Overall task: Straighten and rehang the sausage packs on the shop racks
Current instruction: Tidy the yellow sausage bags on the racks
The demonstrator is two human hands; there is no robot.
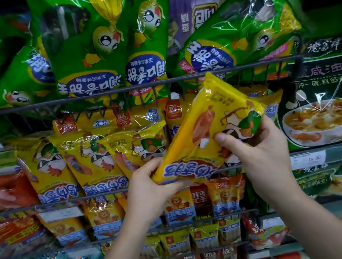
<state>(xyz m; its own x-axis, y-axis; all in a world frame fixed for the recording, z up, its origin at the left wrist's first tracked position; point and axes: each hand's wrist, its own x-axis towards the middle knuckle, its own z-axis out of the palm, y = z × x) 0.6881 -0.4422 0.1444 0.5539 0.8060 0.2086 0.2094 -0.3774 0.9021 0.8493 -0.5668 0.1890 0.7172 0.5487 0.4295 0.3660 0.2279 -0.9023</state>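
Tilted pack [207, 120]: left hand [150, 186], right hand [259, 150]

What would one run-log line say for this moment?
left hand: grips yellow sausage pack, lower end | right hand: grips its right side | pack: tilted, top near wire rack

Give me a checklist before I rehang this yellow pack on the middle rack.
1. Grip: ok. The left hand holds the bottom edge and the right hand pinches the side of the yellow pack.
2. Pack straight: not ok. It is tilted, with its top toward the right.
3. Hang hole: cannot tell. None shows at the top.
4. Free spot: cannot tell. The pack hides the part of the middle rack behind it.
5. Neighbours: not ok. The hanging yellow packs lean and overlap.
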